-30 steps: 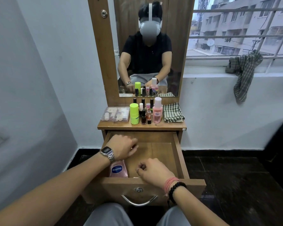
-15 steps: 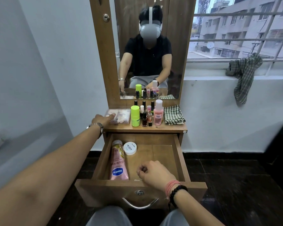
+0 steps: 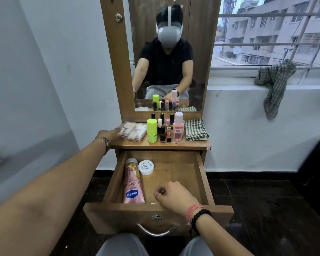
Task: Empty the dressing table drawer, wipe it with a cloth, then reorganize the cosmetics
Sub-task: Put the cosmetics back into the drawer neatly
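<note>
Reaching across the dressing table top [image 3: 192, 145], a seated person's left hand [image 3: 110, 133] touches the near-left corner of a clear plastic case [image 3: 132, 131]; whether the fingers grip it cannot be told from the head view. The right hand [image 3: 174, 196] rests inside the open drawer [image 3: 203, 178] near its front wall, fingers curled and holding nothing. A pink Vaseline tube [image 3: 132, 183] lies along the drawer's left side, with a small white jar [image 3: 146, 167] just beside its cap end. On the top, right of the case, stand a green stick [image 3: 152, 130], a cluster of nail polish bottles [image 3: 163, 129] and a pink bottle [image 3: 178, 127], then a folded checked cloth [image 3: 195, 129]. Another checked cloth [image 3: 274, 85] hangs from the window ledge.
</note>
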